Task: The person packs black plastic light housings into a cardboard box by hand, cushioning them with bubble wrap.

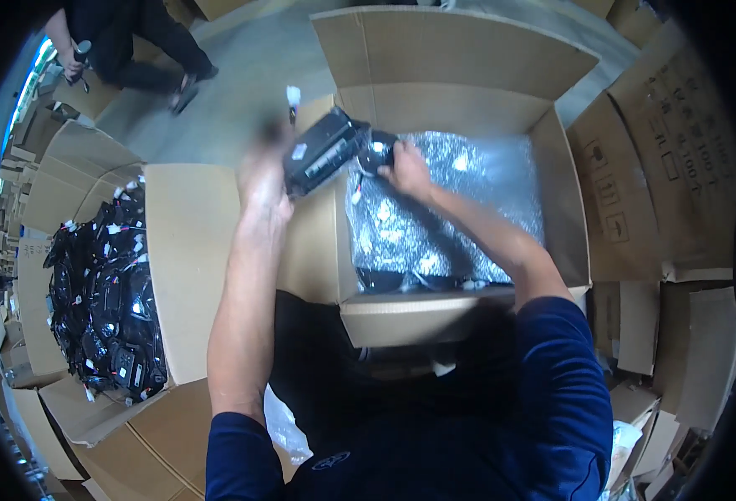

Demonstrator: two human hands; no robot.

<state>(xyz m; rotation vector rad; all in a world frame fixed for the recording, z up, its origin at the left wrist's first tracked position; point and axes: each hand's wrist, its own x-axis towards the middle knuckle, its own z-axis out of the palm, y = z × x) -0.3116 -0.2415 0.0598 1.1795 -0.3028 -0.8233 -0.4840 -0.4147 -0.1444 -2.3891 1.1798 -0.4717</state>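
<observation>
A black box-shaped plastic unit (324, 154) with small pale labels is held up, tilted, over the left wall of the open carton. My left hand (263, 179), blurred, is closed around its left end. A white connector plug (293, 94) sticks up beside that hand. My right hand (408, 171) pinches a smaller rounded black part (376, 154) at the unit's right end; whether the two are one piece I cannot tell. Below my right hand, silvery bubble wrap (460, 217) lies in the carton (460, 321), with black parts (385, 280) showing at its near edge.
To the left, an open carton (188, 275) holds a heap of black units (105, 301) with wires and white plugs. A large closed carton (660, 167) stands at the right. Flattened cardboard (706, 359) leans below it. At the far left a person (142, 46) stands on the floor.
</observation>
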